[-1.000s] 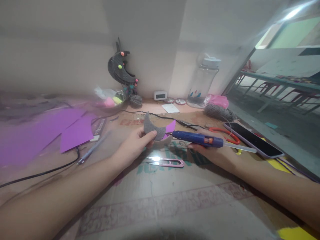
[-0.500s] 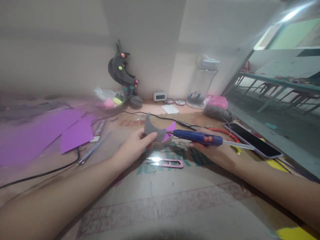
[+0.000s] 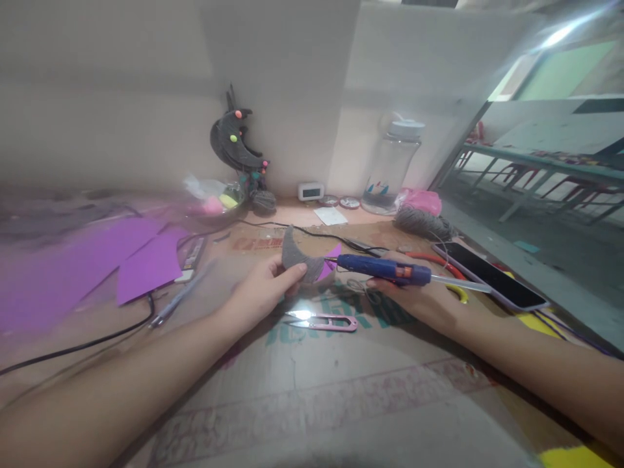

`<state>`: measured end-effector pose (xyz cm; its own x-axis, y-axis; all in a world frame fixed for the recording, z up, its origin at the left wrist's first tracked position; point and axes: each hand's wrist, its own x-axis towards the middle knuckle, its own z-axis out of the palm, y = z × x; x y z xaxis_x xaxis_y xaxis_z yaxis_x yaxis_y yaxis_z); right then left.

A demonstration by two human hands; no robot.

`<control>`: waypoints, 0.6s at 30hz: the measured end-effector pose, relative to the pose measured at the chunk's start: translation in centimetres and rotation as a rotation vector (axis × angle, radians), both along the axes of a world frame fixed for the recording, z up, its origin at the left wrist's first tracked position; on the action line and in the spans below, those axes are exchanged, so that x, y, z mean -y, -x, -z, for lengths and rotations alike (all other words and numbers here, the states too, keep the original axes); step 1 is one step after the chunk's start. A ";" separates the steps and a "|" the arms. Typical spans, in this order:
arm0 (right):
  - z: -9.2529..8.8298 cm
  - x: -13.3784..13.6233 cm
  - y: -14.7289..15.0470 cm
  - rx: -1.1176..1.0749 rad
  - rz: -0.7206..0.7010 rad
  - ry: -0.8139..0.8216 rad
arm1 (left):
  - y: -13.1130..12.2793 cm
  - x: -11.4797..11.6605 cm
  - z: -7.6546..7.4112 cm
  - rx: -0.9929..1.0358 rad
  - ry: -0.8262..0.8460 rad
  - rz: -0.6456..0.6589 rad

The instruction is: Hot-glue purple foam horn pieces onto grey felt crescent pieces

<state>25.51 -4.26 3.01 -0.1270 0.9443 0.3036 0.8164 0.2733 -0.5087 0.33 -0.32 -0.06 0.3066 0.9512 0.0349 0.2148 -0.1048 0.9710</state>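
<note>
Between the thumb and fingers of my left hand is a crescent piece, mostly wrapped in grey yarn, with a bare purple tip on its right end. My right hand is closed around a blue hot glue gun, a pale glue stick poking out of its back. The metal nozzle is at the border of yarn and purple; whether it touches, I cannot tell. A loose loop of grey yarn hangs near my right fingers. Below my hands lie pink thread snips.
Purple sheets and a pen lie to the left. On the right are a phone, red-and-yellow-handled pliers and a grey yarn ball. A clear bottle stands at the back, and a dark crescent decoration leans against the wall.
My hands, the crescent and the glue gun keep almost the same pose. The whole view has shifted slightly, and a little less of the purple tip shows.
</note>
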 end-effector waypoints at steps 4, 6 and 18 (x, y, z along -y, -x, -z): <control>0.2 -0.3 -0.1 -0.001 -0.025 0.002 | -0.2 0.1 -0.1 0.043 0.030 0.007; 0.2 -0.5 -0.2 -0.035 -0.020 -0.021 | -0.3 0.1 -0.1 0.041 0.020 0.010; -3.6 -6.7 -3.0 -0.212 0.068 -0.003 | -0.5 -0.3 0.2 0.066 -0.011 0.000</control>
<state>28.50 2.48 6.65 0.0036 0.9477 0.3193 0.7080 0.2231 -0.6700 0.85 -0.04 -0.25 0.3036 0.9505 0.0659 0.1500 -0.1160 0.9819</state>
